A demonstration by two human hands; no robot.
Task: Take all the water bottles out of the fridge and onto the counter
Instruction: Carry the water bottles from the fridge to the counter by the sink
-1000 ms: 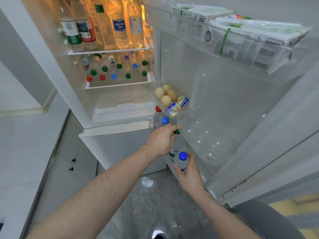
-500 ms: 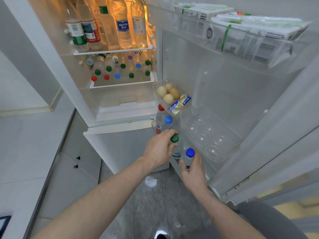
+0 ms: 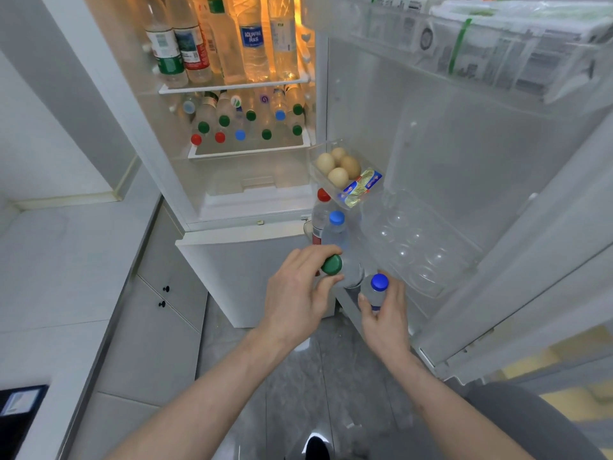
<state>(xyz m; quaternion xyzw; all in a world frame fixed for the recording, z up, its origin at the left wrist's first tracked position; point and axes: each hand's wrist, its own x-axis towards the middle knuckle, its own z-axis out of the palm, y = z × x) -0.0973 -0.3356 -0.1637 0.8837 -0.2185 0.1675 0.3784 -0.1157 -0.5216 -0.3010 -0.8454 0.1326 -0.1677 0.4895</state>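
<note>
The fridge (image 3: 232, 200) stands open, its shelves packed with bottles, and more stand in the low door rack. The bench (image 3: 59, 260) waits at left. The left hand (image 3: 298, 293) has its grip around the green-capped bottle (image 3: 341, 270); the right hand (image 3: 384, 313) holds the blue-capped bottle (image 3: 376, 290), probably to carry two at once.

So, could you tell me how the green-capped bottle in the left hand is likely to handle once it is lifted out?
The green-capped bottle looks clear and full, so probably heavy for its size. The left hand grips only near the cap, so the bottle may swing. Its thin plastic wall would likely give under a squeeze, and may be cold and slippery.
</note>
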